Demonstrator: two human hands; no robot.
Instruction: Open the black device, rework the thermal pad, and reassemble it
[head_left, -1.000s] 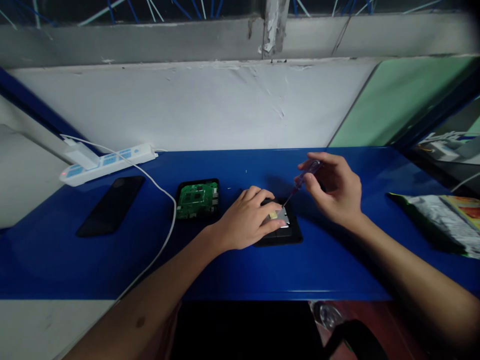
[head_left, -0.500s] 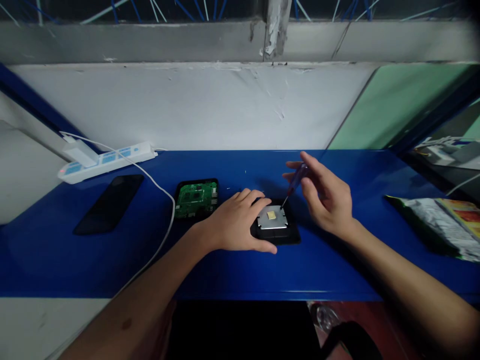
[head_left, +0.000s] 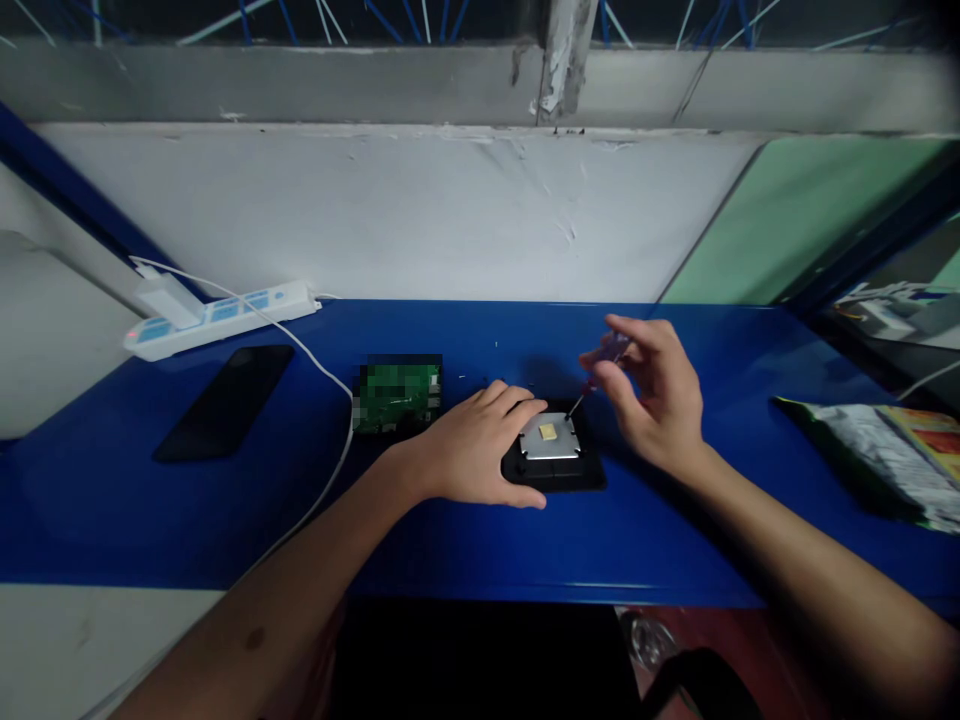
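Drawn back from the thin, silvery metal plate [head_left: 531, 446], the left hand [head_left: 472, 445] now spreads wide over the left side of a flat black casing [head_left: 559, 481] on the glossy blue worktop [head_left: 675, 560], leaving the plate's square yellowish pad [head_left: 548, 432] exposed. The right hand [head_left: 660, 400] pinches a slender, translucent purple screwdriver [head_left: 613, 349], its tip at the plate's far right corner.
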